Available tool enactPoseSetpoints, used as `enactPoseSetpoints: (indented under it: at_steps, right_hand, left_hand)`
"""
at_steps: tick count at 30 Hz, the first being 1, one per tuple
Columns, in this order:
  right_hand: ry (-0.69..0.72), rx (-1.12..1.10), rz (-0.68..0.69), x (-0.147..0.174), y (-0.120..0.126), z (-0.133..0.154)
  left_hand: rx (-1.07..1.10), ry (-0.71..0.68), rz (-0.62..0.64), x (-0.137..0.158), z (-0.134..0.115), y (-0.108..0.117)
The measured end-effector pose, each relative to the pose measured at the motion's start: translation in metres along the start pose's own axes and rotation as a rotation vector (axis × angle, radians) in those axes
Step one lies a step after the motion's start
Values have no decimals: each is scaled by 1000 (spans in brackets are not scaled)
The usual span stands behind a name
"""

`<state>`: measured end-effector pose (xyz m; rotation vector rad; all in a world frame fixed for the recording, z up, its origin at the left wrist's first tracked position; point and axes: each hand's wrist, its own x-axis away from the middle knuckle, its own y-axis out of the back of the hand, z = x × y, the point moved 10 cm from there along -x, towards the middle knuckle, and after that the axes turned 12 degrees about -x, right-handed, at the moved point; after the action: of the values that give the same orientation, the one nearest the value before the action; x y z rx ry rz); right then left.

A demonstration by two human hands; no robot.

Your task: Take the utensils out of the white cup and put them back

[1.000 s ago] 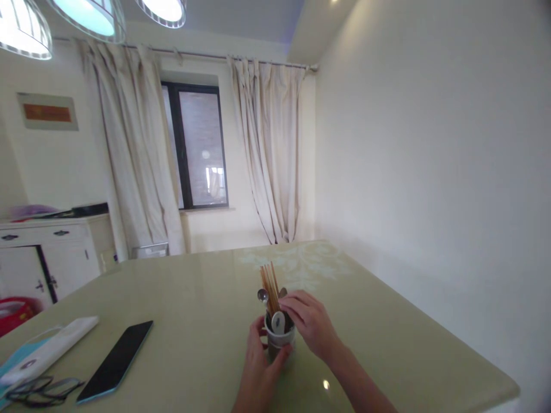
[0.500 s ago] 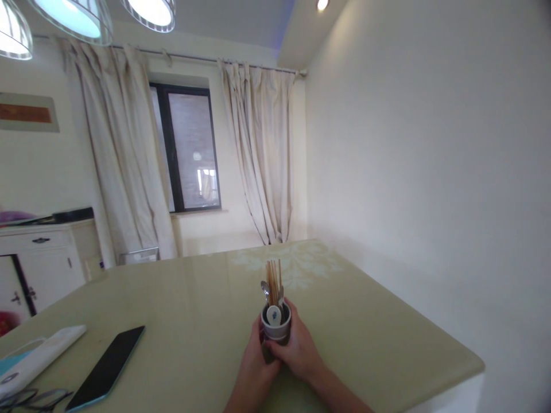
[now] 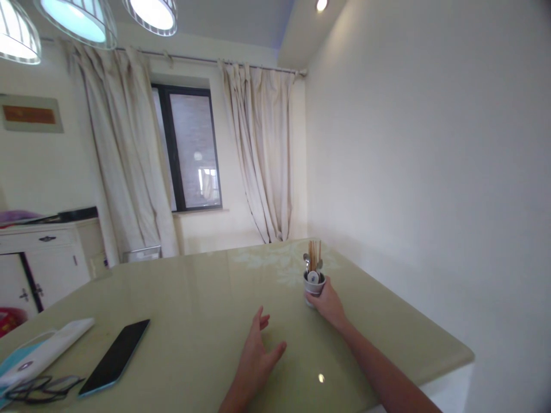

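Right of centre, low in the frame, the right hand (image 3: 328,303) is wrapped round the cup (image 3: 310,289); lower centre, the left hand (image 3: 257,350) is bare, fingers apart. Probably stiff, smooth and breakable, the cup seems top-heavy with chopsticks (image 3: 315,255); gripping its wall below the rim looks safest.

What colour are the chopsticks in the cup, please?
The chopsticks are light brown, seen best in the head view.
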<state>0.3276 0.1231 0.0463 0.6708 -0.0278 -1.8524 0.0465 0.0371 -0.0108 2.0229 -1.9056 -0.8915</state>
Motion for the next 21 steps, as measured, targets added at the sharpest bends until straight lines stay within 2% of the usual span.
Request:
enactPoseSetpoints:
  at_steps: [4,9,12,14,15,17,19,21]
  right_hand:
    - [-38,76,-103,-19,24,-20]
    - [-14,119,-157,-16,23,-22]
    - [42,155,-327,-3,35,-10]
    - [156,192,-468,11,46,10]
    - [247,205,-488,18,45,24]
    - [468,204,-369,29,27,57]
    - [664,184,-107,44,-11,90]
    - [798,137,210,64,-58,117]
  left_hand:
    - [-54,14,0,-2,-2,0]
    - [-45,18,-9,0,-4,1]
    - [3,4,-41,0,-3,3]
    - [18,-9,-53,-3,-4,4]
    - [20,-9,-49,-6,-4,4]
    - [5,-13,-13,-15,-6,1]
    - [-40,-18,23,-26,-9,0]
    - [-54,-23,48,-37,-12,1]
